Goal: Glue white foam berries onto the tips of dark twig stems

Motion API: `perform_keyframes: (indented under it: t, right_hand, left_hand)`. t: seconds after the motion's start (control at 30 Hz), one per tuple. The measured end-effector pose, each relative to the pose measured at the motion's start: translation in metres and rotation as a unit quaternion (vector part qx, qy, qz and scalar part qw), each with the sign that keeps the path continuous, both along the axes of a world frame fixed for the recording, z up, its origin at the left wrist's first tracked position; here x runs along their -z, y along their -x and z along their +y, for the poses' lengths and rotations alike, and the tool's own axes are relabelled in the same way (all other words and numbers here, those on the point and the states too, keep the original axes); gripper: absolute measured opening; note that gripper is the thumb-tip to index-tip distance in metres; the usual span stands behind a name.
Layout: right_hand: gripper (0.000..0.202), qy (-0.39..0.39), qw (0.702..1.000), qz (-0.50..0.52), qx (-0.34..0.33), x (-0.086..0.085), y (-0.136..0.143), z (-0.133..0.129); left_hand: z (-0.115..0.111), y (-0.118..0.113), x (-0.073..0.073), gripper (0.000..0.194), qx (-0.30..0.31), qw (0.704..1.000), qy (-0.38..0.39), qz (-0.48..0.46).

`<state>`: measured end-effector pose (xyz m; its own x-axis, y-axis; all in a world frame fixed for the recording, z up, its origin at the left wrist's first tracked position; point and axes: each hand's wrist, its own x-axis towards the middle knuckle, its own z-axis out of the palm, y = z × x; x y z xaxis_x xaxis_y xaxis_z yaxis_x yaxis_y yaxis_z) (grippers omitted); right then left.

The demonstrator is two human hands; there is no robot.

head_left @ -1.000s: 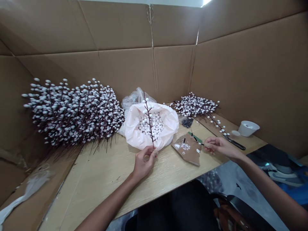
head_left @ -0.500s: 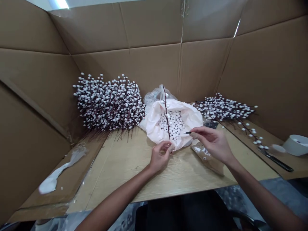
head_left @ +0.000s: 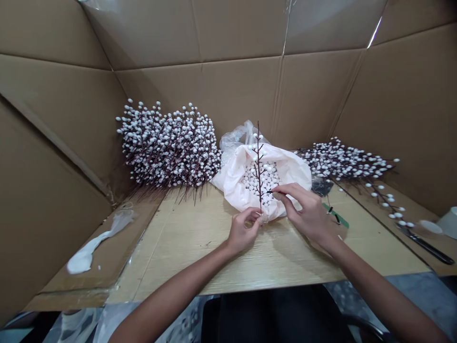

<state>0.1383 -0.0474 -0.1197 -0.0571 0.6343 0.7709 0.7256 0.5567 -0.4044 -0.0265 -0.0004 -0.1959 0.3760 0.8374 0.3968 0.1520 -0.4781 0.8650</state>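
Observation:
My left hand (head_left: 245, 229) is closed, thumb and fingertips pinching the lower end of a brown artificial berry stem (head_left: 258, 164). The stem stands upright, with short side twigs and a few white berries near its top. My right hand (head_left: 303, 209) is closed in a pinch on a thin dark stick (head_left: 269, 192), whose tip is close beside the stem; whether they touch I cannot tell. Behind both hands, an open pale pink plastic bag (head_left: 233, 183) holds many loose white berries (head_left: 268, 177).
A large bundle of white-berried stems (head_left: 171, 147) lies at the left, a smaller bundle (head_left: 342, 159) at the right. Black-handled scissors (head_left: 430, 245), a white tape roll (head_left: 450, 222) and a green strip (head_left: 337, 215) lie rightward. Crumpled white plastic (head_left: 84, 257) is leftward. Cardboard walls (head_left: 243, 90) surround the table.
My right hand has brought the dark stick left, closer to the stem. The stem appears turned, showing more side twigs. The view has shifted; a green strip shows where a brown piece lay.

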Motion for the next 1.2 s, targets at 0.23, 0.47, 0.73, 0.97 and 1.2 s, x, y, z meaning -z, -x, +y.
perform_keyframes:
  t: [0.23, 0.47, 0.73, 0.97, 1.2]
  right_hand:
    - [0.019, -0.017, 1.000, -0.020, 0.011, 0.003, 0.000, 0.002]
    - [0.016, -0.042, 0.999, 0.010, 0.025, 0.004, 0.000, 0.002]
    - [0.016, -0.045, 0.999, -0.009, 0.010, 0.007, -0.002, 0.004]
    - [0.015, -0.056, 0.998, -0.008, 0.018, 0.008, -0.004, 0.007]
    - [0.012, -0.040, 0.997, 0.068, 0.009, 0.009, -0.009, 0.012]
  left_hand:
    - [0.000, 0.000, 0.000, 0.013, -0.002, 1.000, -0.008, 0.002]
    - [0.001, 0.000, 0.001, 0.012, 0.004, 1.000, -0.007, -0.005]
    - [0.002, 0.000, 0.002, 0.013, 0.006, 1.000, -0.026, -0.015]
    - [0.002, 0.000, 0.003, 0.012, 0.011, 0.999, -0.029, -0.023]
    - [0.002, 0.000, 0.003, 0.012, 0.010, 0.999, -0.028, -0.026]
